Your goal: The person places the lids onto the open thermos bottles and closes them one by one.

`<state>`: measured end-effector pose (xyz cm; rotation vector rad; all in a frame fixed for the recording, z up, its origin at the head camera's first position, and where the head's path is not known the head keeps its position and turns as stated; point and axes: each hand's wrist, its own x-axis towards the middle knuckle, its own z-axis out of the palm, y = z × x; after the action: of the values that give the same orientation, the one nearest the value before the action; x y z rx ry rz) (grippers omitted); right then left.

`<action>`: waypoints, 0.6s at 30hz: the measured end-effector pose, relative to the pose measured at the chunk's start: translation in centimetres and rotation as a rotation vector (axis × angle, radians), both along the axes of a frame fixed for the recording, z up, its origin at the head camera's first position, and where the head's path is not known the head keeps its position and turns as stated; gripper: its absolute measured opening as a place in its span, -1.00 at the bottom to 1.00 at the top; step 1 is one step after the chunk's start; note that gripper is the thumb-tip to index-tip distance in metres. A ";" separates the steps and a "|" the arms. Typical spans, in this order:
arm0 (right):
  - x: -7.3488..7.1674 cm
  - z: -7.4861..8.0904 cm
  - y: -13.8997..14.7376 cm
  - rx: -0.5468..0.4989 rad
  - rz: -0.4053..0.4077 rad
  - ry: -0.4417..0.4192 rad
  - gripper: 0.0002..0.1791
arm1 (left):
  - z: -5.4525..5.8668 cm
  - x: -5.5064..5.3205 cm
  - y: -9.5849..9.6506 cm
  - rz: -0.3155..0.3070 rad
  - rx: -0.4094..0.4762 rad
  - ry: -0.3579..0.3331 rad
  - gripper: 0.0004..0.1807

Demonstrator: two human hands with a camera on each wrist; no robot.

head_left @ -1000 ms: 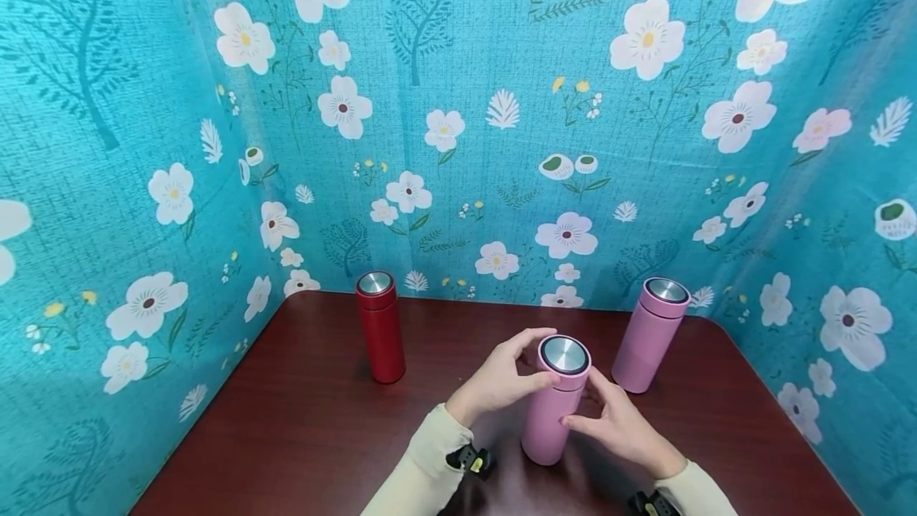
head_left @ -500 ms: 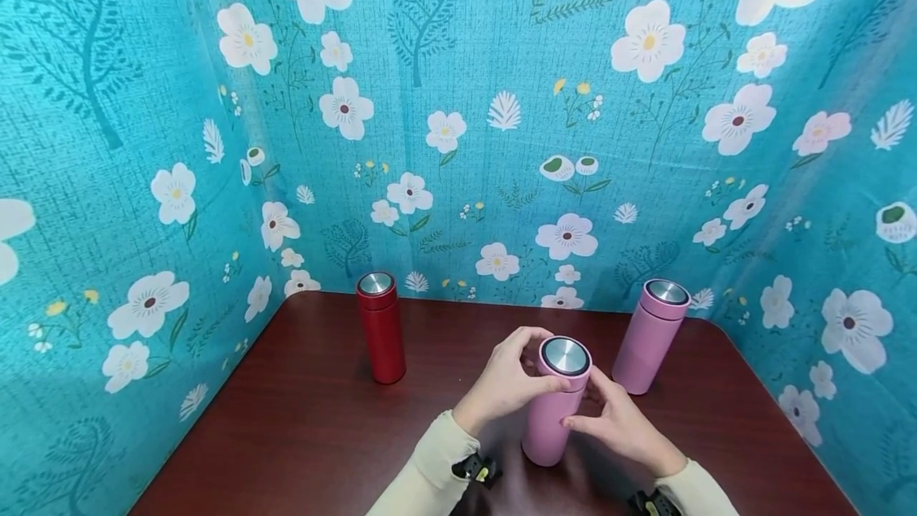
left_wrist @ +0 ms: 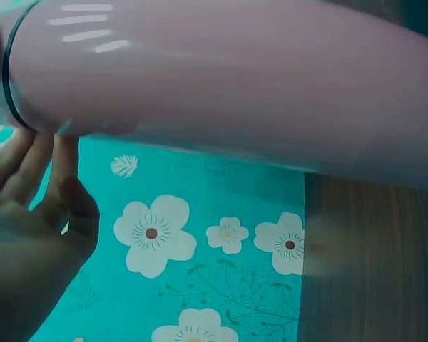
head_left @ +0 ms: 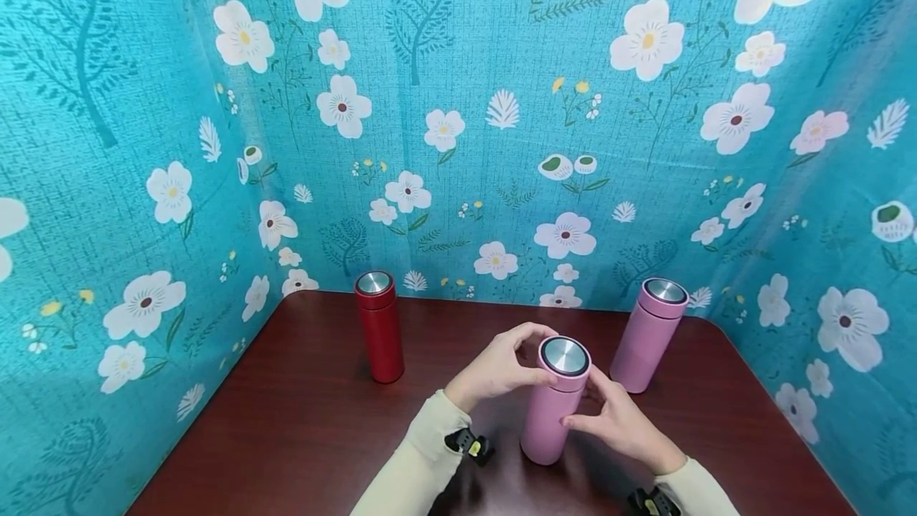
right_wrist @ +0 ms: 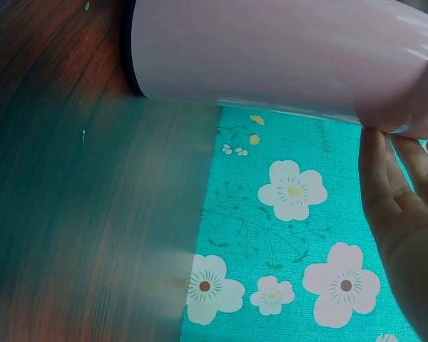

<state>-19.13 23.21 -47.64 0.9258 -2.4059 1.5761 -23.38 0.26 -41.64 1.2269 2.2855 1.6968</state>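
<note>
A pink thermos flask (head_left: 548,424) with a silver-topped lid (head_left: 566,355) stands upright near the front of the table, between both hands. My left hand (head_left: 497,370) grips the lid, its thumb on the near side and the fingers round the far side. Lower down, my right hand (head_left: 625,426) holds the flask's upper body from the right, thumb in front and fingers partly hidden behind. The left wrist view shows the dark seam (left_wrist: 11,71) under the lid beside the left fingers. In the right wrist view, the flask's base (right_wrist: 132,53) meets the tabletop.
A second pink flask (head_left: 646,341) stands behind and to the right of the right hand. On the left towards the back is a red flask (head_left: 383,341). The dark wooden table (head_left: 286,420) backs onto a turquoise floral cloth (head_left: 458,62).
My left hand and forearm swing slightly right round the lid, then back left. The right hand keeps its hold, and the flask stays in place.
</note>
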 end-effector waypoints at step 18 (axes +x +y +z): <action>0.1 -0.2 -0.6 -0.001 -0.061 -0.069 -0.16 | 0.0 0.6 -0.5 -0.013 -0.017 -0.009 -0.41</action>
<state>-18.98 22.65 -47.82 0.8025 -2.4546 1.6132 -22.75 -0.20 -41.66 1.2254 2.2769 1.6716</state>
